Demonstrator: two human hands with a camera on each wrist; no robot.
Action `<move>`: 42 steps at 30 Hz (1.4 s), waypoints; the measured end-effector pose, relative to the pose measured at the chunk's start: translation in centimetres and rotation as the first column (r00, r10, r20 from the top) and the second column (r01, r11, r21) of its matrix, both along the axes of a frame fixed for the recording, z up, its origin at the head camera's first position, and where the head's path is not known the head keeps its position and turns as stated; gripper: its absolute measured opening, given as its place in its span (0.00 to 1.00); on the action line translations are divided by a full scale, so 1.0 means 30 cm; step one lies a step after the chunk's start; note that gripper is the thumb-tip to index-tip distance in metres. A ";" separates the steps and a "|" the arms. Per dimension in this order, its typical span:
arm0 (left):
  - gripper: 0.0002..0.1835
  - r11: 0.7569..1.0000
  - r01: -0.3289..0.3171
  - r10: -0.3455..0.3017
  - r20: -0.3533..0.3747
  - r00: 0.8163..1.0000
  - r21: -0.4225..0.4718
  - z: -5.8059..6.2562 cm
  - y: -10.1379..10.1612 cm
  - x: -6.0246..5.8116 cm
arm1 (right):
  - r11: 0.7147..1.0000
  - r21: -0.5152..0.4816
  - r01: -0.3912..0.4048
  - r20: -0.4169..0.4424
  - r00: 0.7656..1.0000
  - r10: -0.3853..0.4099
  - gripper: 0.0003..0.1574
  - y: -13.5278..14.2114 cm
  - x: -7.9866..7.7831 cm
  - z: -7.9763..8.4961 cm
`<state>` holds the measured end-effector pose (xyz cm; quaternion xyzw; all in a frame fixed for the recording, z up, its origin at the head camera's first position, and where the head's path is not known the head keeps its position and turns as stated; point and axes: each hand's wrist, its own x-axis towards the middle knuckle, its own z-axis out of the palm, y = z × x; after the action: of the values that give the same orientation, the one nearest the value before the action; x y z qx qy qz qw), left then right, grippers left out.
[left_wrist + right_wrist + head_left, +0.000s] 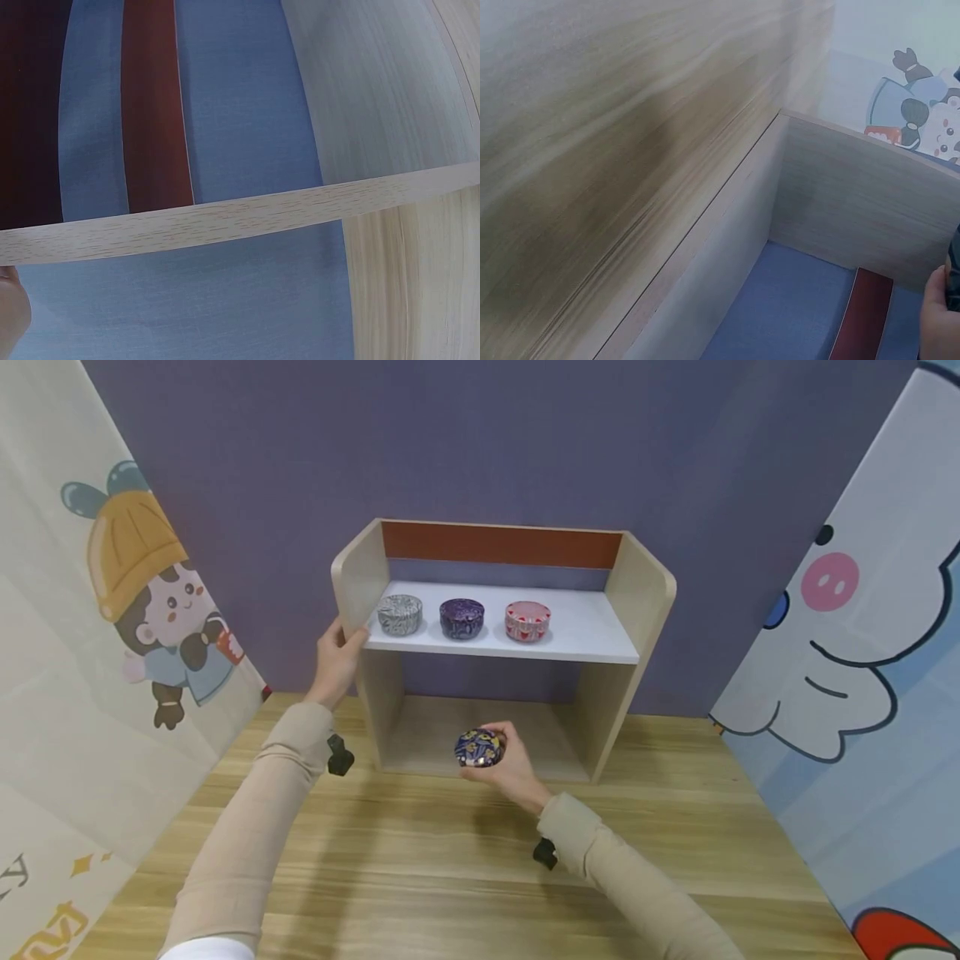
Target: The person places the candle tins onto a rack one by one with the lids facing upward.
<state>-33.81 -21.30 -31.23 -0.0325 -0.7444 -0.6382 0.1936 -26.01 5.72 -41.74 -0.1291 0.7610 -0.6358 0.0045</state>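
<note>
A small two-tier wooden shelf (652,602) stands on the table against the wall. My left hand (337,662) grips the front edge of its left side panel, at the height of the white middle board (585,635); in the left wrist view only a bit of the hand (10,311) shows. My right hand (513,768) holds a round dark blue tin with yellow flowers (478,748) between thumb and fingers, in front of the lower compartment. On the white board sit a grey-white patterned tin (400,615), a dark purple tin (461,618) and a pink tin with red hearts (527,622).
The wood-grain table (420,877) spreads before the shelf. A blue-grey wall (510,435) rises behind it. Cartoon-printed panels flank the table, one with a child in a yellow hat (135,560), the other with a pink-nosed white figure (885,593). A reddish-brown strip (502,545) spans the shelf's back.
</note>
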 end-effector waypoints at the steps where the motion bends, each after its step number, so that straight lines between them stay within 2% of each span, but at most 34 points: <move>1: 0.27 1.000 -0.001 0.001 0.000 1.000 -0.001 0.000 0.000 -0.001 | 1.000 0.001 0.005 0.001 1.000 -0.005 0.47 0.001 0.001 0.001; 10: 0.27 1.000 0.004 -0.004 0.009 1.000 0.011 0.002 0.000 0.000 | 1.000 0.001 -0.016 -0.005 1.000 0.016 0.46 0.017 0.009 0.020; 17: 0.28 0.997 0.055 -0.055 0.005 0.998 0.048 0.039 0.027 0.022 | 0.997 0.063 -0.041 -0.060 0.997 0.045 0.46 0.034 0.039 0.083; 21: 0.27 0.997 0.063 -0.063 -0.002 0.998 0.055 0.053 0.037 0.029 | 0.996 0.079 -0.028 -0.063 0.997 0.033 0.47 0.043 0.018 0.074; 25: 0.27 0.997 0.044 -0.043 -0.002 0.999 0.059 0.034 0.024 0.020 | 0.996 0.084 -0.033 -0.044 0.998 0.037 0.47 0.053 -0.013 0.048; 29: 0.27 0.998 0.028 -0.027 -0.021 0.999 0.049 0.015 0.012 0.009 | 0.994 0.109 -0.012 -0.082 0.996 0.021 0.45 0.064 -0.020 0.052; 36: 0.27 0.999 0.014 -0.014 -0.018 1.000 0.040 0.001 0.000 0.006 | 0.985 0.173 0.007 -0.098 0.995 0.010 0.45 0.092 -0.013 0.084; 42: 0.27 0.999 0.027 -0.026 -0.023 0.999 0.045 0.007 0.005 0.004 | 0.975 0.221 0.014 -0.131 0.991 0.015 0.44 0.117 -0.010 0.127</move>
<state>-33.70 -21.16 -31.02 -0.0451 -0.7271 -0.6569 0.1943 -26.32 9.22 -37.94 -0.1697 0.8255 -0.5373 -0.0314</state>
